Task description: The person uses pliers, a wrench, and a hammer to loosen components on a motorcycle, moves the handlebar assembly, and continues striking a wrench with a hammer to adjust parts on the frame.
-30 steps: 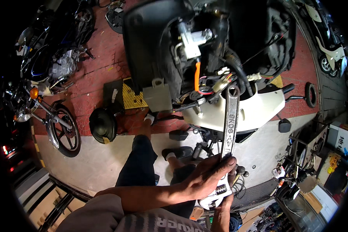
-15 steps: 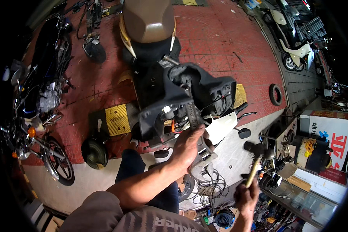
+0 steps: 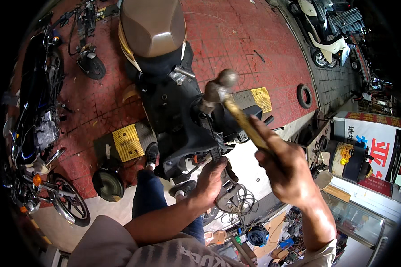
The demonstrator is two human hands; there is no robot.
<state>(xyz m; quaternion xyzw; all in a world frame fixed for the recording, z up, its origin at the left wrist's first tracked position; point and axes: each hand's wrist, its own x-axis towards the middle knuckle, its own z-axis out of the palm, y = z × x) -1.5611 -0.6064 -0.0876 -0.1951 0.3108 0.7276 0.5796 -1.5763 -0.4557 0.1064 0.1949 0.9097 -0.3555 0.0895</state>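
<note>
My left hand (image 3: 209, 180) is wrapped around the handle of a large adjustable wrench (image 3: 230, 196), close to its jaw end. The handle runs away from me into the opened front of a scooter (image 3: 182, 144), whose black panels show loose parts and wiring. In my right hand (image 3: 287, 167) is a hammer (image 3: 243, 116) with a yellowish handle and a rounded metal head. That head hangs over the scooter front, by the far end of the wrench handle. Whether the two touch, I cannot tell; the head is slightly blurred.
Beyond the front panel is the scooter's brown seat (image 3: 153, 26). A motorcycle (image 3: 49, 129) stands at the left. Coiled black cable (image 3: 249, 202) lies near my feet. A workbench and glass case (image 3: 356, 218) line the right side. A loose tire (image 3: 304, 96) lies farther off.
My right hand has swung the hammer up and leftward from the lower right to over the scooter front. My left hand keeps its grip on the wrench. The whole view has shifted slightly.
</note>
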